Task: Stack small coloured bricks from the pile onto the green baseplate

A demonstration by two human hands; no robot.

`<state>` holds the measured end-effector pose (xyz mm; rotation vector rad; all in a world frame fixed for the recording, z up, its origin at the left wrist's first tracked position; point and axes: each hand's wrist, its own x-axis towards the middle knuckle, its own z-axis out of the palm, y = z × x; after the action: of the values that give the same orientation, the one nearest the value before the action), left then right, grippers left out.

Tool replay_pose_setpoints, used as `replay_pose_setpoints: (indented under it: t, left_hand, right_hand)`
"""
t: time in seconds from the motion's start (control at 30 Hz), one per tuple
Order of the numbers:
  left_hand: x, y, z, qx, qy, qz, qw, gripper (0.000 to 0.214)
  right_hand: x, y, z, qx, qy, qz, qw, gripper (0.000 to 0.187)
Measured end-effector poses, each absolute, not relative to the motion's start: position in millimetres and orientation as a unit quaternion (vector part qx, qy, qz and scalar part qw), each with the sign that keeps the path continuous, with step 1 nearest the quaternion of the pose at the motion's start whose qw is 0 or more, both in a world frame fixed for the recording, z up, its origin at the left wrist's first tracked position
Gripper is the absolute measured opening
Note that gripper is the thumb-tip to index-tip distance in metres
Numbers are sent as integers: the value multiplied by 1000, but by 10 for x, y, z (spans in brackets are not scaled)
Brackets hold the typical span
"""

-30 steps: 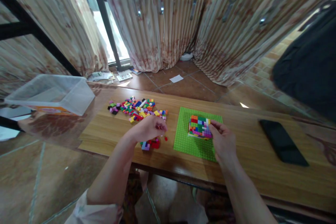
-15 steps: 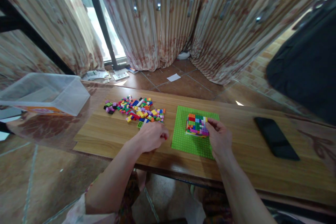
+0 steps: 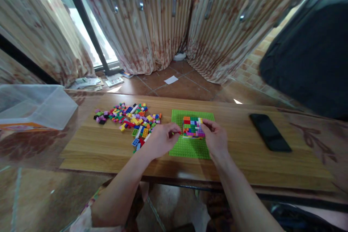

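Observation:
A green studded baseplate [image 3: 187, 149] lies on the wooden board, bearing a low multicoloured block of toy building bricks [image 3: 192, 127]. My right hand [image 3: 216, 138] grips this block at its right side, thumb and fingers closed against it. Just left of the block is my left hand [image 3: 162, 139], over the baseplate's left edge. It pinches a small red brick [image 3: 179, 133], mostly hidden by the fingertips. Loose bricks [image 3: 136, 119] of many colours are spread to the left, some partly covered by my left hand.
A clear plastic bin [image 3: 51, 105] stands at the far left. On the right lies a black phone [image 3: 269, 132]. The wooden board [image 3: 92, 148] ends close to my lap, and striped curtains [image 3: 152, 29] hang beyond the table.
My left hand has moved right with the red brick, from beside the loose bricks to the block. My right hand stays on the block. The whole view has shifted slightly.

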<state>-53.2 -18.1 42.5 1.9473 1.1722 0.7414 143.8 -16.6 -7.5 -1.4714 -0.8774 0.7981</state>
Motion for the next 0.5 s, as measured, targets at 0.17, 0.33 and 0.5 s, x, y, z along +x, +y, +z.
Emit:
replay_pose_setpoints:
  t: [0.17,0.33,0.5]
  left_hand:
    - [-381,-158,383,729,465,324,385,15]
    - [-320,-155,344,711,485,333,385,17]
    - [-300,-135,296,707,503,349,354,14]
  right_hand:
    - [1431,-157,-95,-638,-391,333,574,30]
    - [1440,-161,-96,-643,-404,325,564,30]
    - [1423,-171,-59,-640,-406,324,566,28]
